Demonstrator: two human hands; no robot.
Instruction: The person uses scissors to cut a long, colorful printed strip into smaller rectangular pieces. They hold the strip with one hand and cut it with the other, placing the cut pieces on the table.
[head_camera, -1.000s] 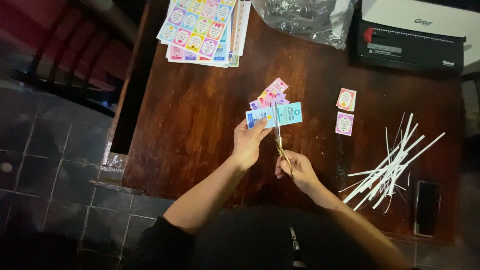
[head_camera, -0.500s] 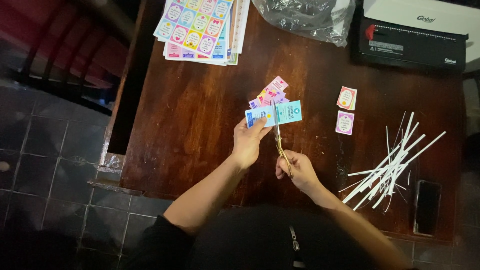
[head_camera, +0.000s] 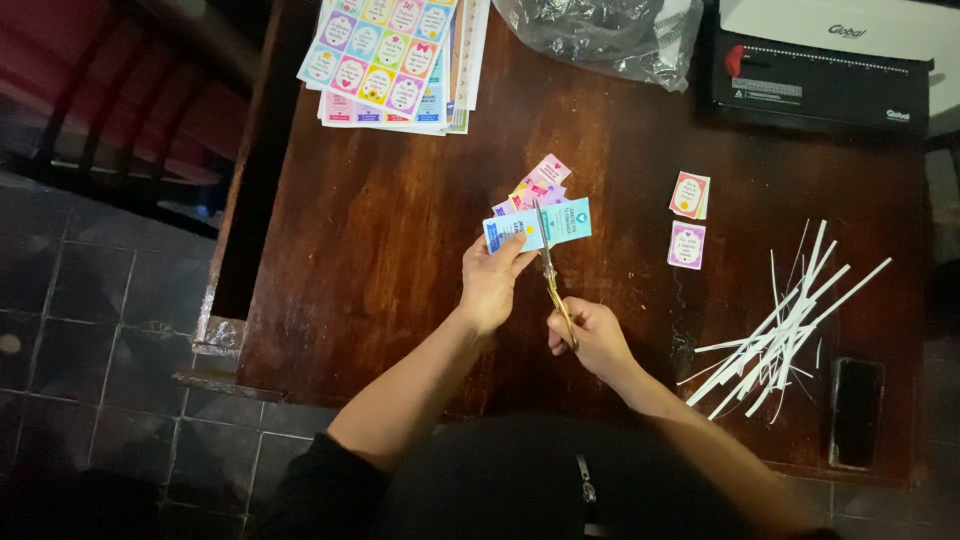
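Card strip (head_camera: 540, 226) between scissors' (head_camera: 552, 275) blades

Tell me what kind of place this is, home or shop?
Hard to say; probably a small craft or print-finishing spot. A dark wooden table on a tiled floor holds printed sticker sheets, a pile of white paper offcuts and a black binding-type machine.

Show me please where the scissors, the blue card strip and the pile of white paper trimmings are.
scissors (head_camera: 548, 265): head view, on the blades.
blue card strip (head_camera: 568, 222): head view, on its right half.
pile of white paper trimmings (head_camera: 785, 335): head view, on the middle of the pile.
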